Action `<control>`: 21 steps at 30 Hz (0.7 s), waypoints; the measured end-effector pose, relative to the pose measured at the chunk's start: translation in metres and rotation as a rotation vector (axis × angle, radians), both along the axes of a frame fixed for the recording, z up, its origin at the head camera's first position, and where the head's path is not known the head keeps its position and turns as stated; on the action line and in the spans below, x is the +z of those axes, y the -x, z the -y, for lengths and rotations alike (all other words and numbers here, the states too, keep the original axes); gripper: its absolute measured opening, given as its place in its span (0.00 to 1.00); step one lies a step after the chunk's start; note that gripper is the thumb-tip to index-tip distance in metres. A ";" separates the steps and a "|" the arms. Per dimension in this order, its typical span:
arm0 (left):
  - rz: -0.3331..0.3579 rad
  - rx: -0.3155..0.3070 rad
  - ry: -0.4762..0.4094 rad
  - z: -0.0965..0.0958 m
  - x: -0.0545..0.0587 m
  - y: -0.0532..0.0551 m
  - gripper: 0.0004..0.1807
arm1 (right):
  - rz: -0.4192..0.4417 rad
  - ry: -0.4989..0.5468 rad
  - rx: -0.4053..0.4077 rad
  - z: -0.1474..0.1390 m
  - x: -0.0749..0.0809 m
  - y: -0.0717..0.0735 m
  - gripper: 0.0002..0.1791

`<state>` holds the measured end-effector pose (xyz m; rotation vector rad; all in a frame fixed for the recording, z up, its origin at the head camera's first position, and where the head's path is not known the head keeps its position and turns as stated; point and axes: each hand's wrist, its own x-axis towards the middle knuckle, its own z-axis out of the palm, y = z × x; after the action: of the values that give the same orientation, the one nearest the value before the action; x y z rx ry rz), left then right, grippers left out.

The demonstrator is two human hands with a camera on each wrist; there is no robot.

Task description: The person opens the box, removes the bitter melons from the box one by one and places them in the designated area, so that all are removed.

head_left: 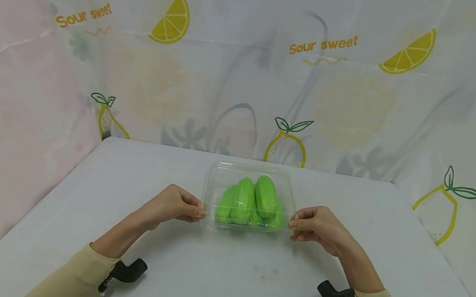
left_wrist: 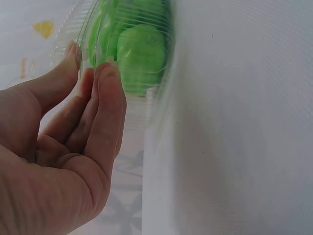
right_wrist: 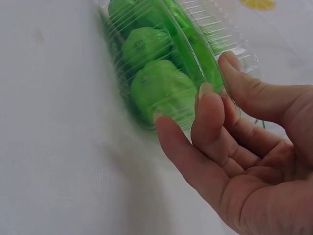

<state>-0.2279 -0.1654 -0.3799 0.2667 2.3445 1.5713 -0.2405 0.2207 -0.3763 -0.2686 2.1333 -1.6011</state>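
A clear plastic box [head_left: 214, 178] stands near the far part of the white table. Inside it lie several plump, bright green vegetables [head_left: 243, 201] resembling small cucumbers; their exact kind cannot be told. At the box's near left corner, my left hand [head_left: 175, 205] pinches the rim between thumb and fingers. My right hand [head_left: 319, 227] holds the near right corner the same way. In the left wrist view, the thumb and fingertips meet across the clear rim [left_wrist: 96, 49]. The right wrist view has the thumb on the rim's upper side, with fingers beneath and against the ribbed wall.
The white tabletop [head_left: 222, 285] spreads around the box and both forearms. Behind its far edge hangs a printed cloth [head_left: 211, 78] with lemon pictures, and more cloth hangs at both sides. Each beige sleeve carries a black wrist mount [head_left: 129, 271].
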 end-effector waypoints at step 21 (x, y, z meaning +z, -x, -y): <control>0.026 -0.133 -0.001 0.002 0.001 0.003 0.14 | -0.035 -0.062 0.071 -0.001 0.007 -0.001 0.07</control>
<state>-0.2310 -0.1679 -0.3787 0.3912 2.2569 1.5046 -0.2399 0.2221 -0.3698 -0.3506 2.1704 -1.4988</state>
